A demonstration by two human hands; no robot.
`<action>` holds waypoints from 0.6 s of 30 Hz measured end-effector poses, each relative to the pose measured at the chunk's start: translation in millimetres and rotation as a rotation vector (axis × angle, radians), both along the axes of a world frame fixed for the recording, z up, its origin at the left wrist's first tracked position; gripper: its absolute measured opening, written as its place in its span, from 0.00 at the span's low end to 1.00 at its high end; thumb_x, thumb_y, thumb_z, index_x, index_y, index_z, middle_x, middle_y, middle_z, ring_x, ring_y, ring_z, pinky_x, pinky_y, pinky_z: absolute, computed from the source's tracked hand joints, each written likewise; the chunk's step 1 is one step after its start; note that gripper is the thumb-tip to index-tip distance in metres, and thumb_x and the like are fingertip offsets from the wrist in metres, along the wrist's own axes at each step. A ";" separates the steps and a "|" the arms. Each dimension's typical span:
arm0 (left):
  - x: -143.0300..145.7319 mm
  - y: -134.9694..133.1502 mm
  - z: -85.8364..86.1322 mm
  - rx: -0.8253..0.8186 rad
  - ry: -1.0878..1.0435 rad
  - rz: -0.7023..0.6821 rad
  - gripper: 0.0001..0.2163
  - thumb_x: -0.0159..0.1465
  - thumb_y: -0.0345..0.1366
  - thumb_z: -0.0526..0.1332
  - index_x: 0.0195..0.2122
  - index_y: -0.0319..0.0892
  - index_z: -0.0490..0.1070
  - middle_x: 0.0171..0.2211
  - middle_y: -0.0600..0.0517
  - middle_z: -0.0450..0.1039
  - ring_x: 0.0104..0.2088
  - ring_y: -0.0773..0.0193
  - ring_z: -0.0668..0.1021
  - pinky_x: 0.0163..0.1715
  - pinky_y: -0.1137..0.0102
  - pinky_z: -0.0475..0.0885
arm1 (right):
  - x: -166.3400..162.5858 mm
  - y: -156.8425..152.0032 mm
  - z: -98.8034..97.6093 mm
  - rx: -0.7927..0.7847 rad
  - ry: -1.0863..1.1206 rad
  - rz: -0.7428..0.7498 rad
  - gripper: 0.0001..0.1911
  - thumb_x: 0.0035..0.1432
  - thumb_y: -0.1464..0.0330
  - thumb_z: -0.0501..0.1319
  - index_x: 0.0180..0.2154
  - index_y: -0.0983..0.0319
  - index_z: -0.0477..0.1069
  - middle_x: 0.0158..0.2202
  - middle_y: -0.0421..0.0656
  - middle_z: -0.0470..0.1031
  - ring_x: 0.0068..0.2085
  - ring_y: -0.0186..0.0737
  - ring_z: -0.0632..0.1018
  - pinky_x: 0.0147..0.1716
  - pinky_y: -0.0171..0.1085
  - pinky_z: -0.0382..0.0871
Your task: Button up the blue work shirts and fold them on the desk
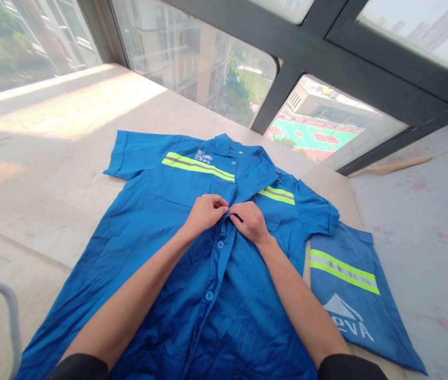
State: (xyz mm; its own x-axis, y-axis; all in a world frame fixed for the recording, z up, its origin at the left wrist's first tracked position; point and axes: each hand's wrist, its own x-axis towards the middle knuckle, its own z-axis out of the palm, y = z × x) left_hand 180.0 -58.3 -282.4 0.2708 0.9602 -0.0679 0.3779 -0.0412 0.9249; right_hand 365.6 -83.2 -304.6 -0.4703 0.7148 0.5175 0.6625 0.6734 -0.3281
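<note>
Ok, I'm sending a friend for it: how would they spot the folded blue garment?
Start at the blue short-sleeved shirt lying spread out. At the picture's right, just below one sleeve, lies the folded garment. Unlike the shirt, it shows a large white peaked logo.

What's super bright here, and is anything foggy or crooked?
Head view: sunlight glares on the pale surface, upper left; same head view: the distant building, upper right, looks hazy, the dark window frame slants, the spread blue shirt looks fairly clear.
</note>
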 end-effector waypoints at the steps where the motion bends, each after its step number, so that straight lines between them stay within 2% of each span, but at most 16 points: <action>1: -1.4 -0.4 2.0 0.008 0.004 -0.021 0.05 0.56 0.35 0.63 0.31 0.41 0.78 0.30 0.51 0.81 0.33 0.62 0.82 0.33 0.72 0.74 | 0.2 0.0 -0.2 -0.004 -0.006 -0.002 0.09 0.66 0.69 0.55 0.38 0.57 0.75 0.39 0.45 0.81 0.40 0.44 0.79 0.42 0.45 0.70; 8: -10.0 0.5 4.3 0.033 -0.007 -0.182 0.13 0.52 0.37 0.66 0.38 0.39 0.77 0.31 0.51 0.80 0.34 0.62 0.81 0.36 0.72 0.76 | 0.8 1.6 -2.7 -0.022 -0.010 0.019 0.10 0.67 0.69 0.55 0.39 0.58 0.75 0.41 0.47 0.81 0.43 0.43 0.80 0.43 0.44 0.71; 13: -9.4 0.2 0.2 0.086 0.004 -0.183 0.11 0.51 0.30 0.62 0.37 0.40 0.74 0.31 0.53 0.79 0.32 0.64 0.81 0.35 0.72 0.76 | -0.1 3.0 -4.1 -0.019 0.022 0.019 0.09 0.67 0.68 0.57 0.39 0.60 0.76 0.40 0.47 0.82 0.42 0.42 0.81 0.43 0.42 0.71; 18: -6.4 -1.8 0.2 0.121 0.041 -0.175 0.09 0.51 0.28 0.59 0.34 0.41 0.74 0.30 0.53 0.79 0.31 0.64 0.81 0.34 0.73 0.76 | -0.3 4.6 -6.3 -0.017 0.093 0.015 0.07 0.66 0.67 0.60 0.38 0.60 0.76 0.38 0.44 0.83 0.40 0.41 0.81 0.41 0.41 0.71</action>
